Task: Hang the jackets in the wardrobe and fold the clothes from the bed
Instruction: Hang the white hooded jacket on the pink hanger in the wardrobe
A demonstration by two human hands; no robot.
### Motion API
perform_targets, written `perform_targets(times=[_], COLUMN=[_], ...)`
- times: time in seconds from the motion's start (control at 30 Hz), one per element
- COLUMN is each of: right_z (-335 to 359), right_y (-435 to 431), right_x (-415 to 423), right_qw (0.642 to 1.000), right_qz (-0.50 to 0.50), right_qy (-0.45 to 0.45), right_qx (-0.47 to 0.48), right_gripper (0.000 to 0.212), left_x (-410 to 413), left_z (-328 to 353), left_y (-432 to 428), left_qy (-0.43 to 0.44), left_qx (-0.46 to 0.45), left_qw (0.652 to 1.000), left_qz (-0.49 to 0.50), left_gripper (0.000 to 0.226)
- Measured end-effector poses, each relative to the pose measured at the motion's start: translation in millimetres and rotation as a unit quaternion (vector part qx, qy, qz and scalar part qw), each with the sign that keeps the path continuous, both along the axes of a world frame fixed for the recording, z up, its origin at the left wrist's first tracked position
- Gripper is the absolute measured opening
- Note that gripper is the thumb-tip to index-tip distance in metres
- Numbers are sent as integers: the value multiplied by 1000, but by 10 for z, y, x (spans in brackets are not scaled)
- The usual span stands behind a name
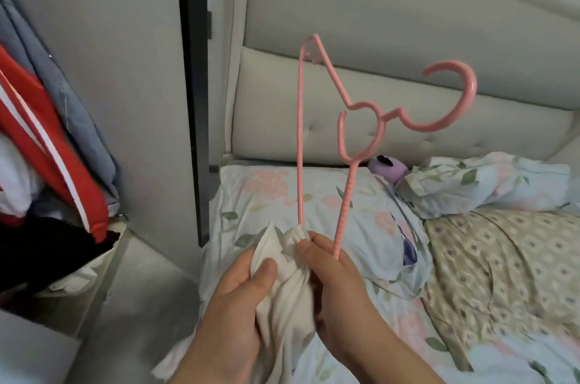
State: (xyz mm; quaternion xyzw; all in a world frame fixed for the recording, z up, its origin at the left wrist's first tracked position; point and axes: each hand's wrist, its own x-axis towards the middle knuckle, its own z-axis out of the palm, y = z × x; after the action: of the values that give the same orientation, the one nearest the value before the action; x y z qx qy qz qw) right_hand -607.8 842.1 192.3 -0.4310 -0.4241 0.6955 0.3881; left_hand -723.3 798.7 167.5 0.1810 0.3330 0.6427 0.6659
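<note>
A pink plastic hanger (345,139) stands on end above the bed, its hook (452,101) pointing right. One end of the hanger is buried in a bunched white garment (292,299). My left hand (241,295) grips that white cloth from the left, thumb on top. My right hand (332,277) pinches the cloth's gathered opening and holds the hanger's ribbed arm where it enters my fingers. The garment hangs down between both hands toward the bed's edge.
The open wardrobe at left holds a red jacket with white stripes (47,145), grey-blue clothes (62,95) and dark cloth (47,252). Its dark door edge (194,95) stands beside the padded headboard (376,85). Floral pillows (314,211) and a purple soft toy (389,167) lie on the bed.
</note>
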Motion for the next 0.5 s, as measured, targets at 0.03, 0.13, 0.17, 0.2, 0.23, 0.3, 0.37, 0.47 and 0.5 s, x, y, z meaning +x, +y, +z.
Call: perform_targets(times=[0.03,0.13,0.17,0.2,0.23,0.3,0.37,0.47,0.5], right_z=[-171,-613,-730,-833,-917,-1019,-1052,-978,-922], right_y=[8,-97,-169,-238,-316,-503,-716,-1055,-1163], right_x=[35,130,170,219,272,408,566,844,942], right_qw=[1000,999,999,999,999,999,997,996,996], right_qz=[6,21,25,28,32,33,44,51,52], right_qy=[10,28,24,18,12,0,-1,11,11], right_qx=[-2,-11,-5,4,14,37,59,67,68], right_gripper=[19,26,27,27,28,30,28,21,20], left_x=[27,122,172,230,303,483,672,966,1057], left_z=[-165,-595,-717,-821,-905,-1006,-1024,-944,-890], left_y=[-9,-144,-212,-277,-354,-524,-728,-1061,-1174], left_qy=[10,64,79,90,98,115,130,150,146], left_qx=[5,35,39,41,41,44,29,11,14], left_qw=[1000,997,996,995,994,990,987,983,984], left_qz=[8,10,15,25,38,64,91,107,105], left_gripper=[40,34,32,31,30,29,43,41,27])
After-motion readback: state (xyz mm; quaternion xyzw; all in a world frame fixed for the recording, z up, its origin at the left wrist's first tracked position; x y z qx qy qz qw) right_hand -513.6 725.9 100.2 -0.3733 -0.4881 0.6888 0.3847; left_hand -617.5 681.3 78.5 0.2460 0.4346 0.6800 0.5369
